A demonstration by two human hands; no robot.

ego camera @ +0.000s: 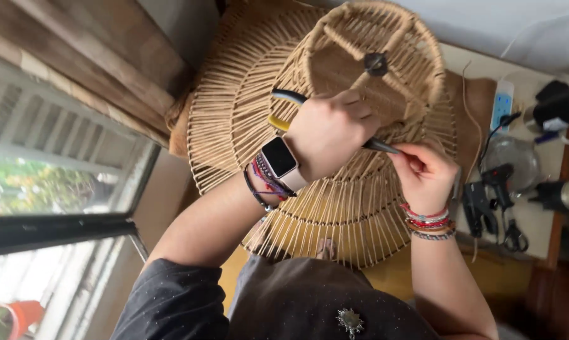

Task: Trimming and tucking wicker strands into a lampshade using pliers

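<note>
A large woven lampshade frame (247,101) of tan cord on wire ribs fills the middle of the view, tilted with its top ring away from me. My left hand (332,129), with a smartwatch and bracelets at the wrist, is closed on pliers (284,97) that have black and yellow handles. The plier tip (382,147) points right, over the weave. My right hand (423,173), wearing beaded bracelets, pinches something small at the plier tip, against the weave; I cannot tell what it is.
A white table (479,69) stands at the right with a power strip (501,101), a glass dish (514,160), black hand tools and scissors (495,201), and a dark glue gun (558,110). A window (51,176) and curtain are at the left.
</note>
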